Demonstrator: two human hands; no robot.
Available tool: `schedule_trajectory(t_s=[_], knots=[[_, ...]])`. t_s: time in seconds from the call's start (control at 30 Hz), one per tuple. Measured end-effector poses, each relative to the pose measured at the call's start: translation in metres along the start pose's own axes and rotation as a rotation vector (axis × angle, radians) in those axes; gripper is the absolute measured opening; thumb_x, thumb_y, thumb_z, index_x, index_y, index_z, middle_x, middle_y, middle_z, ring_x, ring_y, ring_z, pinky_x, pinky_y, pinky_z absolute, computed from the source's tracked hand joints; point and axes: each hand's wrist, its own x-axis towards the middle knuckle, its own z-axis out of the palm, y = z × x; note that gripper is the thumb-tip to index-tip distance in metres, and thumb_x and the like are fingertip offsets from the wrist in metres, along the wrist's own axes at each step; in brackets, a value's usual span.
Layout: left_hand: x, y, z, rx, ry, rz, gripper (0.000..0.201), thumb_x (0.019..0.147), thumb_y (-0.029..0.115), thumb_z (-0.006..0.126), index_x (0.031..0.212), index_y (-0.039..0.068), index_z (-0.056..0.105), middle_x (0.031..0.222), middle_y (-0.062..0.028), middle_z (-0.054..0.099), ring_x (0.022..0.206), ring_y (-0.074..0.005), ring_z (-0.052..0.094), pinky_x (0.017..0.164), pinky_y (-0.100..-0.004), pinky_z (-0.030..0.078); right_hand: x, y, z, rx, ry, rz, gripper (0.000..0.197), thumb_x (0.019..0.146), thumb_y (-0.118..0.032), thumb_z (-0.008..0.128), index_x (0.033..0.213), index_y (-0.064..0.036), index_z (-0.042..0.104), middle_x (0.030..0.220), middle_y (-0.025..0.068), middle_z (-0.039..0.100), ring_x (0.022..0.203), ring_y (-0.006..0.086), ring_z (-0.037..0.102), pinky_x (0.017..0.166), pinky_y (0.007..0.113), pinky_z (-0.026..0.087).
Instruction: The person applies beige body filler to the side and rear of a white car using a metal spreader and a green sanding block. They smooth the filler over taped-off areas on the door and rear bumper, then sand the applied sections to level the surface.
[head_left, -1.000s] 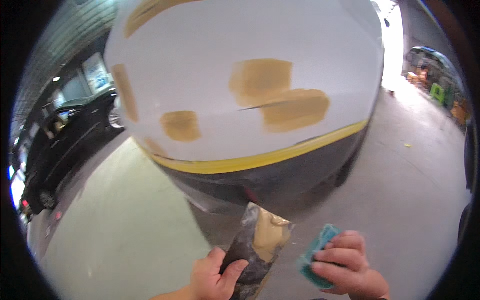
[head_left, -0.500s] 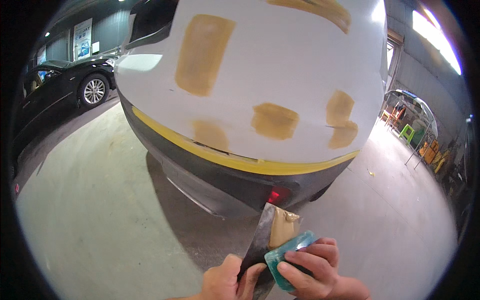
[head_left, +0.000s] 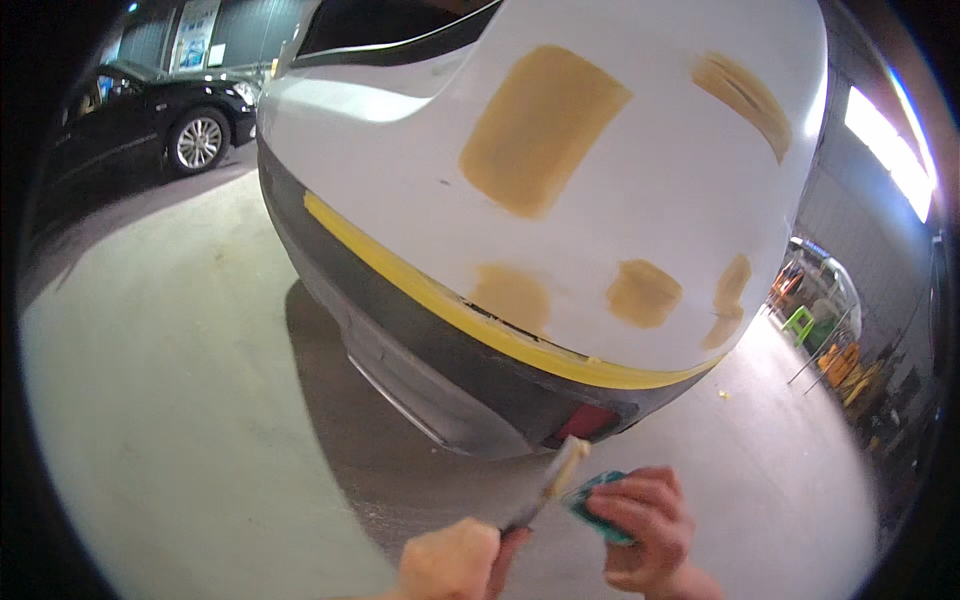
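Observation:
My left hand (head_left: pixel 450 558) is closed round a dark flat mixing board (head_left: pixel 530 508), which shows nearly edge-on. A bit of tan filler (head_left: pixel 572 462) lies on its upper end. In my right hand (head_left: pixel 650 525) is a teal plastic spreader (head_left: pixel 596 508), gripped with its edge close beside the board; whether the two touch I cannot tell. Ahead of both hands curves the white rear corner of a car (head_left: pixel 390 160), with tan filler patches (head_left: pixel 545 130) on it. Yellow masking tape (head_left: pixel 430 302) runs along the seam above the dark lower bumper (head_left: pixel 450 365).
A black car (head_left: pixel 130 125) stands at the far left. To the right are a green stool (head_left: pixel 799 325) and orange-yellow items (head_left: pixel 842 366) near a grey wall (head_left: pixel 855 180). Pale floor (head_left: pixel 170 380) stretches along the left, and a red reflector (head_left: pixel 585 420) sits low on the bumper.
The board has tipped from showing its filler-covered face to nearly edge-on. The spreader has turned and moved slightly right, off the board's face. My view has shifted, so the car sits further right.

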Motion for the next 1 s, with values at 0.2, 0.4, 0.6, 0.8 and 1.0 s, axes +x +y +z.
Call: schedule_trajectory(t_s=[0.2,0.4,0.6,0.8,1.0], knots=[[-0.008,-0.015,-0.004,-0.482,-0.253,-0.437,0.034,0.092,0.029,0.075,0.085,0.001,0.057,0.061,-0.0119,0.058,0.056,-0.0261,0.062,0.056,-0.035,0.047,0.02,0.014,-0.013,0.989,0.174,0.451,0.023,0.072,0.002,0.062,0.095,0.0025,0.059,0.091,0.0153,0.061,0.088,0.0246,0.056,0.082,0.037,0.044],[-0.006,-0.033,-0.026,-1.053,0.128,-0.29,0.022,0.098,0.024,0.07,0.095,0.004,0.06,0.072,-0.0029,0.056,0.065,-0.0114,0.045,0.058,-0.0292,0.042,0.046,-0.01,-0.033,0.769,0.09,0.704,0.028,0.071,0.001,0.061,0.099,0.0047,0.058,0.098,0.0152,0.062,0.09,0.0221,0.057,0.084,0.034,0.045],[0.004,-0.09,-0.027,-1.171,0.501,-0.509,0.031,0.103,0.031,0.062,0.094,0.003,0.051,0.086,0.0024,0.055,0.08,-0.0044,0.047,0.073,-0.0203,0.044,0.164,-0.093,-0.042,-0.64,-0.346,-0.328,0.029,0.081,0.007,0.07,0.108,-0.0022,0.068,0.097,0.0137,0.062,0.088,0.0234,0.059,0.08,0.033,0.048],[0.017,-0.113,-0.045,-1.167,0.756,-0.483,0.028,0.103,0.027,0.062,0.09,0.007,0.049,0.081,0.0057,0.05,0.076,-0.0027,0.042,0.069,-0.0182,0.04,0.206,-0.102,0.009,-1.052,-0.605,-0.572,0.036,0.076,0.002,0.074,0.111,-0.0056,0.069,0.105,0.0083,0.067,0.099,0.0257,0.059,0.084,0.042,0.046],[0.007,-0.12,-0.052,-1.113,0.724,-0.478,0.03,0.103,0.03,0.063,0.089,0.007,0.049,0.08,0.0058,0.05,0.076,-0.0018,0.041,0.067,-0.018,0.038,0.209,-0.089,0.029,-1.165,-0.628,-0.707,0.032,0.08,-0.006,0.07,0.112,-0.0043,0.068,0.107,0.008,0.066,0.102,0.0255,0.058,0.087,0.046,0.044]])
